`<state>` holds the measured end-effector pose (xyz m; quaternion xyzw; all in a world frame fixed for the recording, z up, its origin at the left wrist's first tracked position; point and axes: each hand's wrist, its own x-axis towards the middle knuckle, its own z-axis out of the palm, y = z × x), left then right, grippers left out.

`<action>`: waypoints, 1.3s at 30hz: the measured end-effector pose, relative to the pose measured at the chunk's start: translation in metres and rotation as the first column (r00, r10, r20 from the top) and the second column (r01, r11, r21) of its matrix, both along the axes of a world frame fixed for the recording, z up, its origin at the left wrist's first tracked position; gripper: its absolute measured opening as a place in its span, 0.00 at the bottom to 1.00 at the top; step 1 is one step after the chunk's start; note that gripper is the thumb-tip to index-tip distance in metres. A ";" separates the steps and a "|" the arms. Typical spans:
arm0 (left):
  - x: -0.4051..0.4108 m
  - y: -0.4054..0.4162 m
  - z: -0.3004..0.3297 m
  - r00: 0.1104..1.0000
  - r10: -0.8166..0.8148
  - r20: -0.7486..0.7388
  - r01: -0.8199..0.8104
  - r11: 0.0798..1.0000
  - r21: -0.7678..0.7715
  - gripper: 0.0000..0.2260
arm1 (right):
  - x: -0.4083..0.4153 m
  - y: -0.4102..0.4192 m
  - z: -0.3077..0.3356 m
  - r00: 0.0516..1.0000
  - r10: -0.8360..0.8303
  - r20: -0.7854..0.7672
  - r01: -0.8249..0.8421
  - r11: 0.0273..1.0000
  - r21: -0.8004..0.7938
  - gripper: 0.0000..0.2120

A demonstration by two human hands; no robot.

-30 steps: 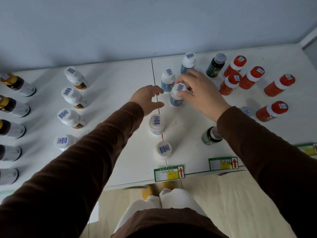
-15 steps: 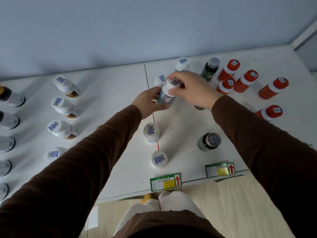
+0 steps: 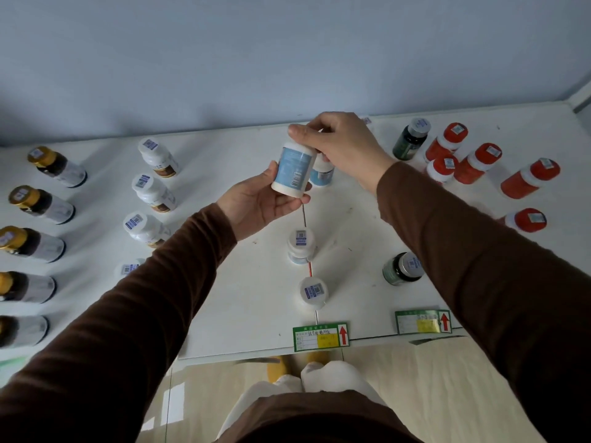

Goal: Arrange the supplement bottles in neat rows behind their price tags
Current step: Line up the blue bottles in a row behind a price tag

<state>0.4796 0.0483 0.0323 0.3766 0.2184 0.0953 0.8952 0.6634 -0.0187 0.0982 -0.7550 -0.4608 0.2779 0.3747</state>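
Note:
A white bottle with a light-blue label [image 3: 293, 170] is lifted above the white shelf [image 3: 243, 282]. My right hand [image 3: 343, 148] grips its cap from above. My left hand [image 3: 259, 203] cups its base from below, thumb against the side. Right behind it another blue-label bottle [image 3: 323, 174] stands on the shelf. Two more white-capped ones [image 3: 301, 246] [image 3: 313, 292] stand in a line behind the green price tag [image 3: 320, 336] at the front edge.
Gold-capped bottles [image 3: 41, 203] line the far left, brown-label white ones [image 3: 153, 190] beside them. Orange bottles [image 3: 473, 161] cluster at the right, with green bottles at the back [image 3: 411, 140] and front [image 3: 403, 268]. A second price tag [image 3: 422, 321] sits at the right front edge.
My right hand lifted the blue-label bottle off the shelf, and my left hand came under it to hold its base. The view shifted slightly.

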 end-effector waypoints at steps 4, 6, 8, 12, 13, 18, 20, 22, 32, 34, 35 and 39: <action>-0.004 0.001 -0.003 0.999 0.042 0.007 -0.043 0.996 0.083 0.18 | -0.006 0.000 0.000 0.999 0.040 0.012 -0.040 0.999 -0.004 0.22; -0.003 0.000 -0.005 0.996 0.089 -0.031 -0.078 0.964 0.255 0.16 | -0.009 -0.002 -0.001 0.992 0.077 0.102 -0.076 0.997 -0.014 0.22; 0.002 -0.003 -0.006 0.977 0.175 -0.118 -0.101 0.877 0.470 0.16 | -0.011 -0.004 -0.003 0.975 0.102 0.199 -0.101 0.995 -0.014 0.21; 0.006 -0.005 -0.016 0.921 0.310 -0.237 -0.040 0.679 0.733 0.18 | -0.012 -0.005 -0.011 0.917 0.233 0.324 -0.223 0.973 -0.066 0.18; 0.005 -0.005 -0.019 0.912 0.321 -0.254 -0.021 0.656 0.755 0.19 | -0.013 -0.005 -0.015 0.891 0.272 0.363 -0.259 0.962 -0.087 0.18; -0.005 0.000 -0.030 0.854 0.396 -0.339 0.075 0.550 0.832 0.18 | -0.022 -0.008 -0.037 0.788 0.405 0.463 -0.356 0.914 -0.194 0.21; -0.009 0.004 -0.032 0.828 0.423 -0.368 0.141 0.479 0.867 0.17 | -0.024 -0.010 -0.045 0.746 0.446 0.495 -0.381 0.895 -0.231 0.21; -0.012 0.009 -0.033 0.798 0.453 -0.397 0.232 0.377 0.896 0.17 | -0.026 -0.012 -0.052 0.724 0.470 0.505 -0.400 0.883 -0.248 0.21; 0.007 0.039 -0.022 0.730 0.493 -0.474 0.541 0.007 0.841 0.18 | -0.013 -0.019 -0.050 0.801 0.415 0.432 -0.384 0.909 -0.161 0.22; 0.019 0.047 -0.019 0.740 0.481 -0.471 0.541 -0.008 0.841 0.18 | 0.001 -0.014 -0.040 0.854 0.271 0.444 -0.290 0.957 -0.027 0.16; 0.027 0.050 -0.017 0.747 0.473 -0.468 0.539 -0.019 0.842 0.17 | 0.011 -0.010 -0.037 0.857 0.209 0.472 -0.238 0.971 0.002 0.14; 0.059 0.061 -0.015 0.766 0.396 -0.507 0.569 -0.051 0.820 0.18 | 0.041 0.007 -0.034 0.750 0.325 0.576 -0.229 0.945 -0.235 0.22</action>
